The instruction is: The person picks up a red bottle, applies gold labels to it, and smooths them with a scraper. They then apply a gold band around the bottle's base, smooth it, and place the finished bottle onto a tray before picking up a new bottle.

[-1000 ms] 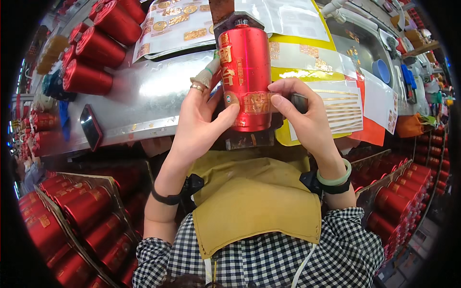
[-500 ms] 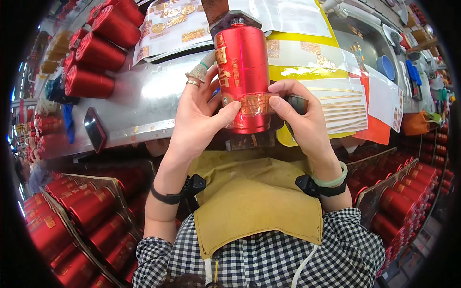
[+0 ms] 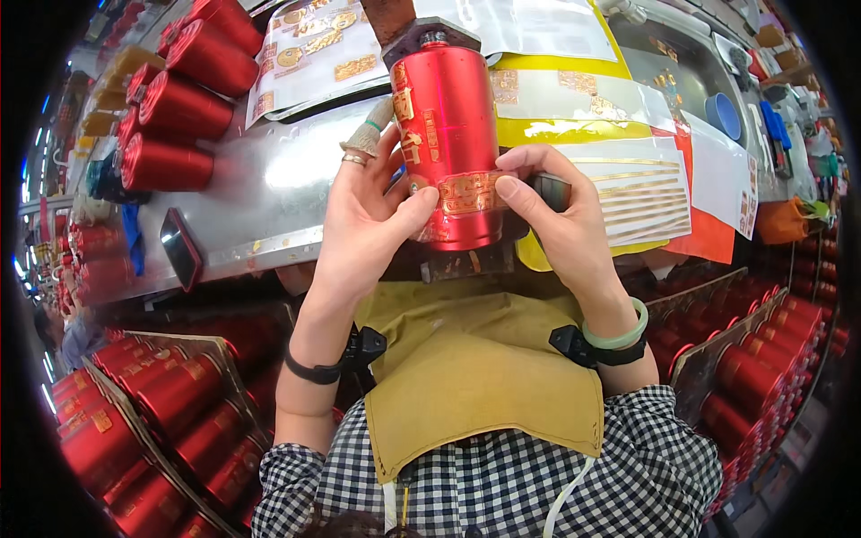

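A shiny red bottle (image 3: 453,108) lies neck-away on a dark metal holder (image 3: 459,36), gold stickers along its left side. Around its lower part runs a gold label strip (image 3: 468,194). My left hand (image 3: 363,211) grips the bottle from the left, its thumb pressed beside the strip's left end; its other fingers are partly hidden behind. A pale cloth finger cover (image 3: 363,139) with a teal band sits on one finger. On the other side my right hand (image 3: 569,211) pinches the strip's right end between thumb and index finger. A dark rounded knob (image 3: 550,191) shows behind that hand.
Several red canisters (image 3: 184,103) lie at the back left, with a phone (image 3: 180,249) near the table edge. Sticker sheets (image 3: 309,49) and a sheet of gold strips (image 3: 639,193) flank the bottle. Crates of red bottles (image 3: 170,394) stand below on both sides.
The bottle and both hands sit slightly farther left in the picture, and the bottle looks turned a little. Both hands keep the same hold.
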